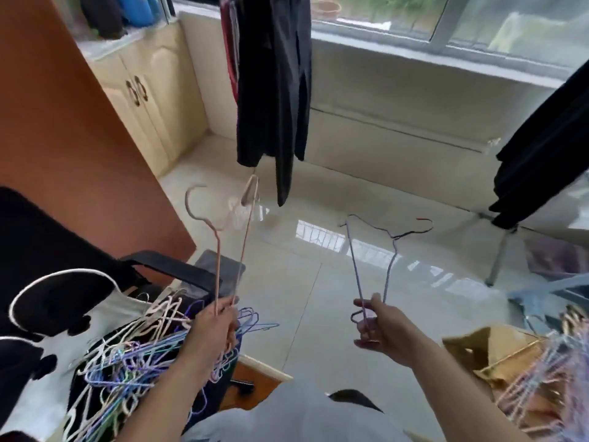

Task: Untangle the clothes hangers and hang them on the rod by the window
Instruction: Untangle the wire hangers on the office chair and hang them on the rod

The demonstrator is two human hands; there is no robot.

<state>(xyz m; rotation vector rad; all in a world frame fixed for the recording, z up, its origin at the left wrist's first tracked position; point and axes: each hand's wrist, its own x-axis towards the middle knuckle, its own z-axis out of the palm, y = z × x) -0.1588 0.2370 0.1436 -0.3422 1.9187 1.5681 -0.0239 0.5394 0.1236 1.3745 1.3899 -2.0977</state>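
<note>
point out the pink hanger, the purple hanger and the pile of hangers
pink hanger (218, 250), head view, on its long straight wire
purple hanger (354, 260), head view, on its left wire
pile of hangers (127, 355), head view, middle of the tangle

I see a pale pink wire hanger (228, 237) held up from one end, its hook curling to the upper left, thin rods rising almost upright. A purple wire hanger (376, 266) stands apart to its right, also held from its lower end, its dark hook reaching right. A tangled heap of hangers (127, 355), white, blue, purple and green, lies on the black-and-white chair cushion (47, 314) at lower left. More pastel hangers (548, 378) blur at the lower right edge.
</note>
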